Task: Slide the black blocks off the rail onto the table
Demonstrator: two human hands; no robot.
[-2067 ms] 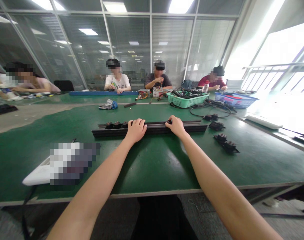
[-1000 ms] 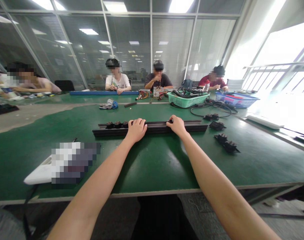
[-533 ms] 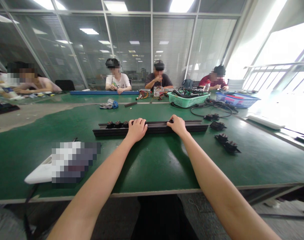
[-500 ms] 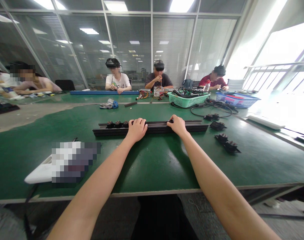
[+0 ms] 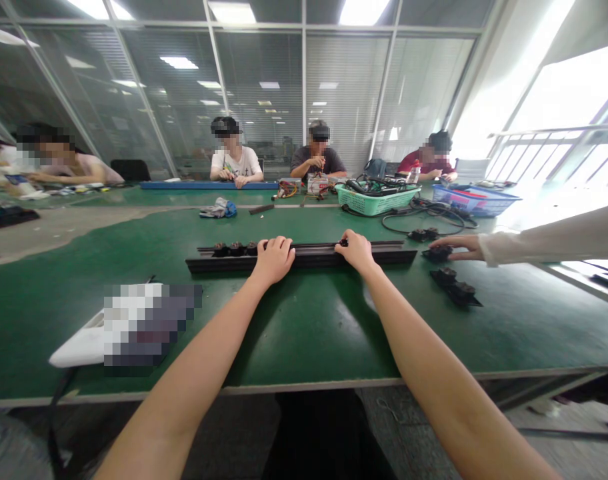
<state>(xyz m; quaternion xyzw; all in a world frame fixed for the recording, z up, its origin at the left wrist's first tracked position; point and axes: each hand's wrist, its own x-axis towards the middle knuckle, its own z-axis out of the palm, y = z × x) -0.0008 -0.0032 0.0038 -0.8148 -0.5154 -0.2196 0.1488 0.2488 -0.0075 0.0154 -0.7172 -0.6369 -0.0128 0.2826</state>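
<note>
A long black rail lies across the green table in front of me. My left hand is closed over its middle-left part, fingers curled across the top. Just left of those fingers, several small dark blocks sit in a row along the rail. My right hand pinches a small dark part at the rail's right half; the fingers hide most of it. Right of the rail lie black parts with raised blocks, including a longer one and a shorter one.
From the right, another person's hand touches the shorter black part. Cables, a green basket and a blue basket stand behind. A glove lies beyond the rail, a white object at front left. People sit opposite.
Another person's hand and sleeve have come in from the right and reached the shorter black part. My own hands and the rail have stayed nearly still.
</note>
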